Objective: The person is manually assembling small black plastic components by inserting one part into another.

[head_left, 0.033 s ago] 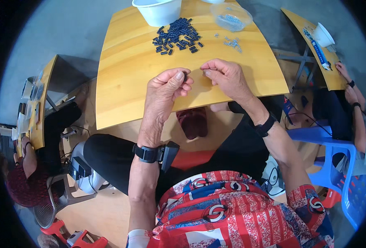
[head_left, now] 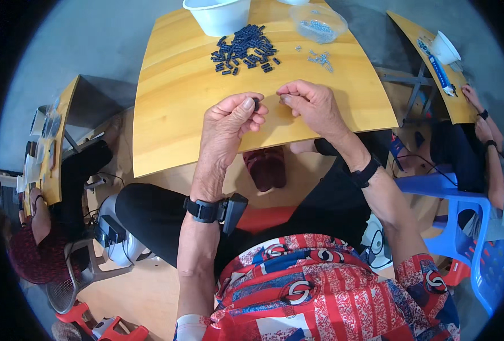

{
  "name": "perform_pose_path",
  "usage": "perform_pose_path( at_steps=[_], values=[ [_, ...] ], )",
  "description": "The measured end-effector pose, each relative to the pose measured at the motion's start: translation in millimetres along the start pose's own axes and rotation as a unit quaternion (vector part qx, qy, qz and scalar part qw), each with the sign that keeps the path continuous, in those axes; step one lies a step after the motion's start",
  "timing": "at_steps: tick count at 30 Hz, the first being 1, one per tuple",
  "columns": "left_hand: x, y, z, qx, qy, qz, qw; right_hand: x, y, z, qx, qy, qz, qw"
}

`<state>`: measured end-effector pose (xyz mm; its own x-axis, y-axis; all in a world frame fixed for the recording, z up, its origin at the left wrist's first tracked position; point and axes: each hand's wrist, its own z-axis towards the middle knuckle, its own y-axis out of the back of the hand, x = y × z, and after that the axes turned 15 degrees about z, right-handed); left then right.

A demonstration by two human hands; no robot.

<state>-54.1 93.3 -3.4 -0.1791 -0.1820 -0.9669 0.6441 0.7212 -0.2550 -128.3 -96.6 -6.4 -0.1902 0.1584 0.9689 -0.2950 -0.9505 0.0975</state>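
Note:
Above the near part of the wooden table, my left hand (head_left: pixel 232 119) pinches a small black plastic piece (head_left: pixel 256 104) between thumb and fingers. A short gap to its right, my right hand (head_left: pixel 313 107) is closed in a pinch, thumb against forefinger. Whatever sits in that pinch is too small to make out. Beyond my hands lies a heap of small black plastic pieces (head_left: pixel 245 48). To the right of the heap, a few tiny silvery metal parts (head_left: pixel 321 61) are scattered on the wood.
At the table's (head_left: pixel 172 102) far edge stand a white tub (head_left: pixel 218 18) and a clear plastic bowl (head_left: pixel 319 25) with more silvery parts. Other people work at tables on both sides. A blue plastic chair (head_left: pixel 462 199) is at the right.

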Motion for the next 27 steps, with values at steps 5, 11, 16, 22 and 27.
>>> perform_pose_path(
  at_steps=[5,11,16,22,27],
  values=[
    [-0.6,0.2,-0.7,0.001,-0.051,-0.004,0.999,4.0,-1.2,-1.2,-0.003,-0.006,-0.003,1.0],
    [0.2,4.3,4.8,0.009,-0.089,0.063,0.994,4.1,-1.1,-0.2,-0.011,-0.008,-0.004,1.0],
    [2.4,11.2,9.1,0.023,-0.082,0.087,0.993,4.4,-0.3,0.7,-0.004,-0.012,-0.014,1.0],
    [-2.6,10.8,-2.9,0.009,-0.033,0.081,0.996,0.8,-4.1,0.7,-0.01,-0.007,0.001,1.0],
    [-3.9,16.1,-11.7,0.025,0.005,0.001,1.0,-1.2,-2.4,0.6,-0.016,-0.008,-0.02,1.0]
  ],
)
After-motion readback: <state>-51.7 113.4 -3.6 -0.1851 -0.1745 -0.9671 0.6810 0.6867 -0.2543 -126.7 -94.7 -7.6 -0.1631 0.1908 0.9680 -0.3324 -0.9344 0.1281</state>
